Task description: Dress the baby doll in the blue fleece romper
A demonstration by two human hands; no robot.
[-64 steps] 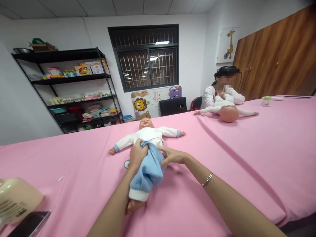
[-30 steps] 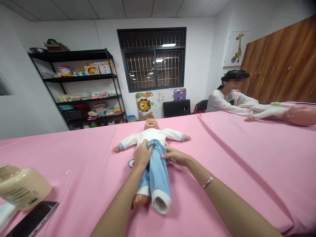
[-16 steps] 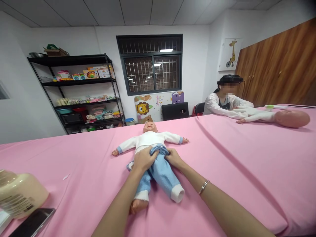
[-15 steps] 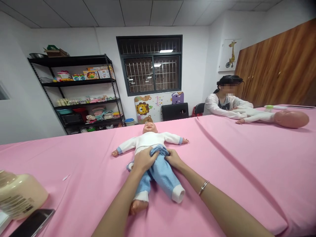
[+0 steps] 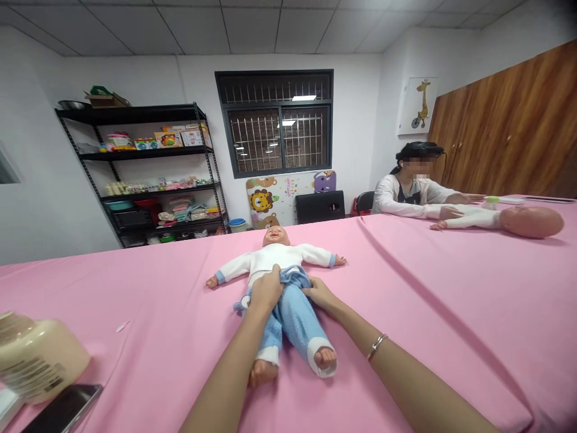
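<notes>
Two hands | trouser waistband edge seemingly gripped | bottle well apart

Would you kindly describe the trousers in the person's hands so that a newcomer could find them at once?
On the big pink tablecloth, find the doll nearer the camera, lying on its back. Look at its waist, where the left hand and right hand hold the trousers. These are fuzzy light blue with white ankle cuffs, unlike the mainly white top just above them.
</notes>
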